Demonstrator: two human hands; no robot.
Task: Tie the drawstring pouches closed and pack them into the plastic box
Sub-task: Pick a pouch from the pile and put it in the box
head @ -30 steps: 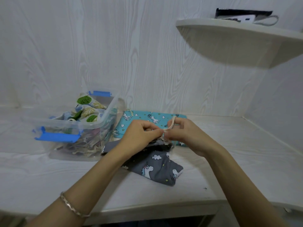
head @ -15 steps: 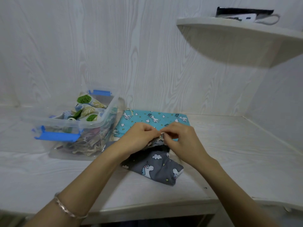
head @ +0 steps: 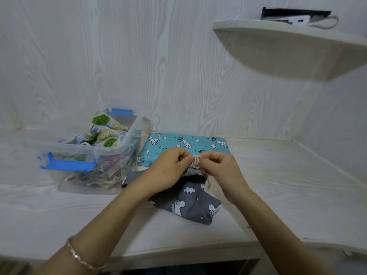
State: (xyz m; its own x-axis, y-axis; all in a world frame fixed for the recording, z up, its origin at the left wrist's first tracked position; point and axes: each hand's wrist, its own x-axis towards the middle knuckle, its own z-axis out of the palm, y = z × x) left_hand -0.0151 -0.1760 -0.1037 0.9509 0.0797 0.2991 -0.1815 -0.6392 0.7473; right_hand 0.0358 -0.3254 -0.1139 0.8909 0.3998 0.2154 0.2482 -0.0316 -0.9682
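Head view: near the middle of the frame, the left hand (head: 168, 169) and the right hand (head: 220, 167) meet over the gathered mouth of a gray pouch (head: 190, 203) printed with unicorns and clouds. The fingers of both hands are pinched on the pale cord (head: 196, 160), which stands up in a small bundle of strands between the fingertips. The gray pouch lies on the white table (head: 278, 185), its body spreading toward the lower middle of the frame, its cinched neck lifted under the hands.

Just behind the hands, a turquoise pouch (head: 188, 142) with giraffes and clouds lies flat on the table, partly covered by the knuckles.

At the left of the frame stands a clear plastic box (head: 111, 153) with blue latches, its right side just beside the turquoise pouch. It is lidless and filled with pouches; a leaf-patterned pouch (head: 103, 130) sits on top, rising above the rim.

A bracelet (head: 83, 257) circles the left wrist at the lower left. At the upper right, a curved shelf (head: 288, 42) juts from the wall, carrying a dark flat object (head: 294, 15).
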